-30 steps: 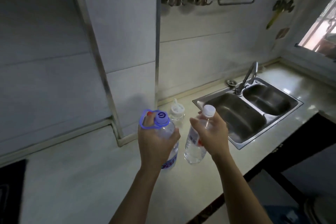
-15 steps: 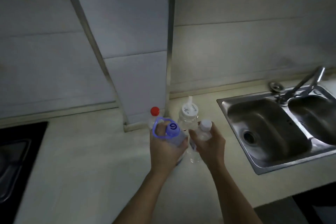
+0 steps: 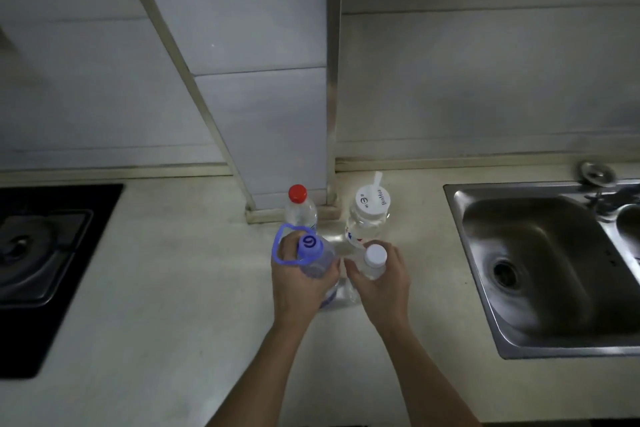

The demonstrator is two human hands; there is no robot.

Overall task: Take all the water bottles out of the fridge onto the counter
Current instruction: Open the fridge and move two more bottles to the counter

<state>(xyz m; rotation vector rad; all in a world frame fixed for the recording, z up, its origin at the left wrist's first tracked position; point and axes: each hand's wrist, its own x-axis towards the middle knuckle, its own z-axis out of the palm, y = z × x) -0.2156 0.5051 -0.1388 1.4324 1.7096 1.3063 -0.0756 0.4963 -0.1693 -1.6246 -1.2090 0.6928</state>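
Gripping bottles, left hand (image 3: 298, 282) & right hand (image 3: 381, 282) now lower, nearer counter (image 3: 173, 288).

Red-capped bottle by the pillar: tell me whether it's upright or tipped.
Upright. The red-capped bottle stands on the counter with its cap facing up and its body below, touched by neither hand.

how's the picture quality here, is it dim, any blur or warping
Head view: dim overall, the wall and counter grey and murky; a soft bright patch lies on the counter between the bottles. The stove at the left edge is smeared by blur, and the wall trims lean from wide-angle warping. The left hand and right hand with their bottles are fairly sharp.
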